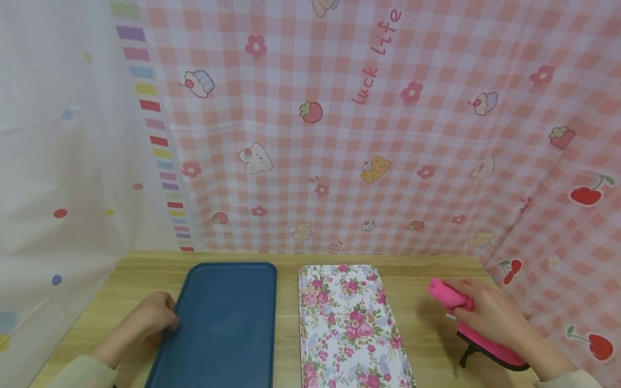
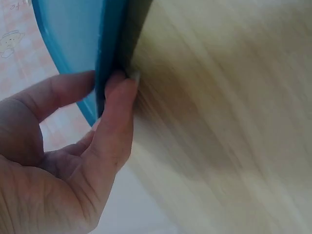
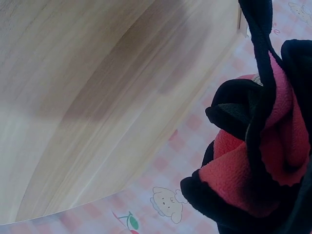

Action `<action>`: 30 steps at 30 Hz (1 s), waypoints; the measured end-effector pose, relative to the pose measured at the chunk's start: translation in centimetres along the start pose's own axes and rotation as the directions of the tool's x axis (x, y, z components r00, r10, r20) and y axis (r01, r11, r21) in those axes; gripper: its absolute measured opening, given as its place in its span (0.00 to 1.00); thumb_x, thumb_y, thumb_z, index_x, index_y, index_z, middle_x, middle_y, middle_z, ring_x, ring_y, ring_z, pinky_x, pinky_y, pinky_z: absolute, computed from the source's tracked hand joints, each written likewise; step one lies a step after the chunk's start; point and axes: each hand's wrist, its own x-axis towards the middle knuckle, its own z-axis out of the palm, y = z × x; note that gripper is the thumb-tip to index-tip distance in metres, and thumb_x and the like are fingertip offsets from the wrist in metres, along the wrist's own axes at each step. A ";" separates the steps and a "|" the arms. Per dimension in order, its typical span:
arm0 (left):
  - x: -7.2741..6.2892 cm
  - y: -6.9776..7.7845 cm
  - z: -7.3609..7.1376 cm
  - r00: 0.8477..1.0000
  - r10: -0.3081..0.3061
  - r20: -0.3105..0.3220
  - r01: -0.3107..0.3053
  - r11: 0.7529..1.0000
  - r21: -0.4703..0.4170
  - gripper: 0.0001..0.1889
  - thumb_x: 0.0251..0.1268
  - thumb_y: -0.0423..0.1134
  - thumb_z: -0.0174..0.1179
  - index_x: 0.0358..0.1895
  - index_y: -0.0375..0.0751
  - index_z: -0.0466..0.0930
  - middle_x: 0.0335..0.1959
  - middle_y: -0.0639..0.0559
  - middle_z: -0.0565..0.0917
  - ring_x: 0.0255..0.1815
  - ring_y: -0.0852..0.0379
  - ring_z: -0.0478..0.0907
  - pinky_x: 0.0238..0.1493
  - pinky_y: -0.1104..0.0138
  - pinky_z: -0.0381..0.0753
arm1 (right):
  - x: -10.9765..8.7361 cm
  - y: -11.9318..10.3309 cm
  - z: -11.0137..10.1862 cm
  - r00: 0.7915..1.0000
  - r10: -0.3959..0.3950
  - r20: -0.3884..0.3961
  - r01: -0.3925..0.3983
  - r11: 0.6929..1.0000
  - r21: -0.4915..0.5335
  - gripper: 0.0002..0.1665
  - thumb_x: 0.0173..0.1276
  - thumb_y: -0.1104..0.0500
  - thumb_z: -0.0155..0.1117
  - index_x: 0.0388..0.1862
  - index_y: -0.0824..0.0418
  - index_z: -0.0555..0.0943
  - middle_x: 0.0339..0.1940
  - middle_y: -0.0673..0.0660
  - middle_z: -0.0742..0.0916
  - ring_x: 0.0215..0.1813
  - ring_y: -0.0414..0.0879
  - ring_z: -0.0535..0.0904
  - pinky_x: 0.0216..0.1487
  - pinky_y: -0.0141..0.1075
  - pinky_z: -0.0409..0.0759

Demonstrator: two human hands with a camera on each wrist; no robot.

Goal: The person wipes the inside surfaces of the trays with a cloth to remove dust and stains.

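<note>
A dark blue rectangular tray (image 1: 225, 323) lies on the wooden table. My left hand (image 1: 154, 319) pinches its left edge, thumb on one side and fingers on the other, as the left wrist view shows with the tray's rim (image 2: 108, 34) between them. On the right, my right hand (image 1: 487, 310) grips a bunched pink cloth (image 1: 490, 340) with black edging, held above the table. One end of the cloth sticks out past the fingers, and a black loop hangs below. In the right wrist view the folded cloth (image 3: 239, 175) fills the right side and hides the fingers.
A white tray with pink roses (image 1: 351, 323) lies between the blue tray and the right hand. The wooden table (image 1: 287, 323) shows between the trays. A pink checked curtain (image 1: 330, 161) hangs behind and to the right, a white dotted sheet (image 1: 73, 161) at the left.
</note>
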 end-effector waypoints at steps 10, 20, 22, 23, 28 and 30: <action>0.1 -0.9 -0.1 0.998 -0.021 0.065 0.033 0.980 -0.196 0.09 0.47 0.18 0.54 0.32 0.31 0.71 0.28 0.43 0.75 0.27 0.51 0.78 0.26 0.58 0.83 | 0.1 -0.1 -0.1 0.998 0.052 0.039 -0.052 0.999 -0.003 0.35 0.54 0.60 0.78 0.64 0.60 0.84 0.49 0.58 0.89 0.39 0.45 0.78 0.33 0.38 0.74; 0.8 -2.4 -1.1 0.957 0.096 0.274 0.042 0.889 -0.457 0.08 0.55 0.26 0.48 0.40 0.32 0.65 0.44 0.41 0.79 0.41 0.52 0.80 0.42 0.59 0.83 | 0.0 0.3 -0.3 0.997 0.064 0.052 -0.063 0.998 -0.006 0.35 0.55 0.59 0.79 0.65 0.59 0.84 0.52 0.60 0.88 0.36 0.45 0.74 0.30 0.36 0.67; 0.9 -2.3 -1.0 0.956 0.103 0.276 0.044 0.876 -0.481 0.17 0.54 0.26 0.48 0.49 0.24 0.64 0.54 0.35 0.76 0.47 0.51 0.78 0.46 0.58 0.83 | 0.0 0.3 -0.3 0.996 0.065 0.054 -0.065 0.998 -0.003 0.35 0.55 0.59 0.79 0.65 0.59 0.84 0.52 0.59 0.88 0.37 0.45 0.73 0.31 0.36 0.67; 0.8 -2.2 -1.0 0.956 0.105 0.276 0.044 0.873 -0.485 0.19 0.54 0.26 0.48 0.51 0.22 0.64 0.56 0.34 0.75 0.49 0.51 0.78 0.47 0.57 0.82 | 0.0 0.3 -0.3 0.996 0.066 0.056 -0.066 0.998 -0.001 0.35 0.56 0.59 0.79 0.65 0.59 0.84 0.52 0.59 0.88 0.36 0.45 0.73 0.30 0.35 0.67; 0.6 -2.3 -0.7 0.948 0.168 0.271 -0.002 0.853 -0.522 0.23 0.53 0.26 0.50 0.55 0.20 0.69 0.51 0.42 0.82 0.48 0.53 0.80 0.48 0.58 0.82 | 0.1 0.3 -0.4 0.996 0.071 0.058 -0.071 0.997 0.009 0.34 0.56 0.60 0.78 0.65 0.59 0.83 0.50 0.57 0.88 0.33 0.43 0.71 0.28 0.34 0.65; 0.6 -2.4 -0.7 0.943 0.191 0.274 -0.012 0.838 -0.545 0.21 0.53 0.26 0.50 0.53 0.25 0.73 0.46 0.46 0.84 0.46 0.53 0.81 0.47 0.59 0.82 | 0.1 0.2 -0.4 0.996 0.071 0.058 -0.071 0.997 0.013 0.34 0.56 0.60 0.78 0.65 0.60 0.83 0.49 0.56 0.88 0.32 0.42 0.70 0.28 0.34 0.65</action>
